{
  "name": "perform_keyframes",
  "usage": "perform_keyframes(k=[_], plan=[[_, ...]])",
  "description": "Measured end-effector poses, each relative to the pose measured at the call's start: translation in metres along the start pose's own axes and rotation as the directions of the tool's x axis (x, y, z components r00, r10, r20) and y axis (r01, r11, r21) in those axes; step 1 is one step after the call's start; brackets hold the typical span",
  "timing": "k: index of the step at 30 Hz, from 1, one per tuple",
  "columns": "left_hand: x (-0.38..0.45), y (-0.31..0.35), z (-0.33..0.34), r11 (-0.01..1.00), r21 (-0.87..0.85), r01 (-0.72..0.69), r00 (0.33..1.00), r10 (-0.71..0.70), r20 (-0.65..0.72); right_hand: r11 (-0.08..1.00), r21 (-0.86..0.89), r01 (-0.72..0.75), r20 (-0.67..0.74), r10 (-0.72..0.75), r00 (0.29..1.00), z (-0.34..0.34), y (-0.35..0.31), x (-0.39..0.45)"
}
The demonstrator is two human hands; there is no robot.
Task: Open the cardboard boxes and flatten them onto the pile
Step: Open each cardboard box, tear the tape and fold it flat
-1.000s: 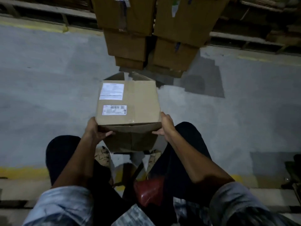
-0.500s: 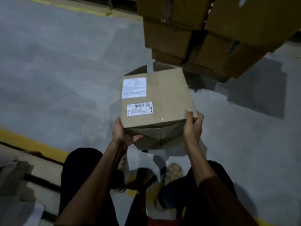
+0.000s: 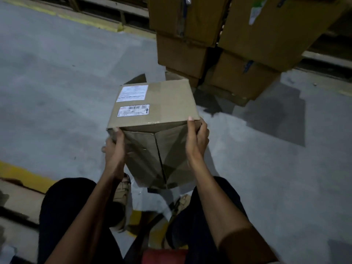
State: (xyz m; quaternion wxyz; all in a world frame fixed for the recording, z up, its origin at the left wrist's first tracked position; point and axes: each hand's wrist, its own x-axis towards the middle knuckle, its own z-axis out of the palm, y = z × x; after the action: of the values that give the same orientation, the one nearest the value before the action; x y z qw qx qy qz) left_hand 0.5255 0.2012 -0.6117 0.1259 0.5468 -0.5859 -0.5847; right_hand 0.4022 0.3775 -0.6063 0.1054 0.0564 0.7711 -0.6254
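Box held at both near corners, seam facing the person

Cardboard box [image 3: 154,111] is up off the floor [image 3: 57,92], held above the person's knees and tilted so its labelled face points up and the flap end faces back toward the camera. The left hand [image 3: 114,151] wraps the near left corner, thumb across the flap end and the other fingers hidden behind the side. The right hand [image 3: 197,141] wraps the near right corner, thumb tip on the top edge. Each grip is closed round the cardboard and holds only the box.

The flap end shows a centre seam [image 3: 159,159] running down between two flaps; whether tape covers it cannot be told in this light. To do this step well, I judge one hand should hold the box steady while the other hand's fingers work into that seam and pull the flaps outward, rather than crushing the walls first. The stacked boxes [image 3: 219,44] stand well apart ahead. Flat cardboard [image 3: 17,199] lies at the left edge, possibly the pile.
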Motion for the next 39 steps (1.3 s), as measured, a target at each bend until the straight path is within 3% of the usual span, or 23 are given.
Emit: perform_keyframes(k=[6,10,15,19,23,26,28,30,34,39], plan=[[-0.022,-0.002,-0.015,0.979,-0.047,-0.197,0.946,0.203,0.253,0.996,-0.073,0.06,0.064,-0.055,0.996,-0.046,-0.028,-0.018],[-0.03,-0.006,-0.009,0.951,-0.142,-0.274,0.912,0.304,0.276,0.991,-0.086,0.101,0.133,-0.089,0.987,-0.071,-0.031,-0.025],[-0.03,-0.018,0.005,0.937,-0.077,-0.34,0.899,0.348,0.265,0.986,-0.049,0.158,0.209,-0.144,0.967,-0.102,-0.013,-0.025],[-0.028,-0.023,0.015,0.938,-0.024,-0.347,0.908,0.342,0.242,0.984,-0.141,0.108,0.179,-0.082,0.98,-0.113,-0.002,-0.015],[-0.021,-0.039,0.03,0.984,-0.031,-0.173,0.935,0.175,0.31,0.976,-0.199,-0.091,0.199,0.131,0.971,-0.106,0.011,-0.003],[-0.021,-0.068,0.031,0.993,-0.026,-0.111,0.888,0.111,0.447,0.938,-0.259,-0.232,0.195,0.286,0.938,-0.097,0.033,0.004],[-0.019,-0.081,0.029,0.99,-0.002,-0.142,0.884,0.127,0.45,0.919,-0.314,-0.24,0.218,0.316,0.924,-0.09,0.04,0.004],[-0.014,-0.078,0.024,0.981,-0.007,-0.194,0.898,0.18,0.402,0.921,-0.34,-0.189,0.249,0.282,0.927,-0.082,0.043,0.011],[0.006,-0.052,0.009,0.968,-0.015,-0.249,0.921,0.242,0.305,0.94,-0.339,0.044,0.242,0.042,0.969,-0.065,0.029,0.024],[0.001,-0.03,0.013,0.943,-0.047,-0.331,0.888,0.327,0.323,0.948,-0.169,0.271,0.156,-0.246,0.957,-0.071,-0.016,0.032]])
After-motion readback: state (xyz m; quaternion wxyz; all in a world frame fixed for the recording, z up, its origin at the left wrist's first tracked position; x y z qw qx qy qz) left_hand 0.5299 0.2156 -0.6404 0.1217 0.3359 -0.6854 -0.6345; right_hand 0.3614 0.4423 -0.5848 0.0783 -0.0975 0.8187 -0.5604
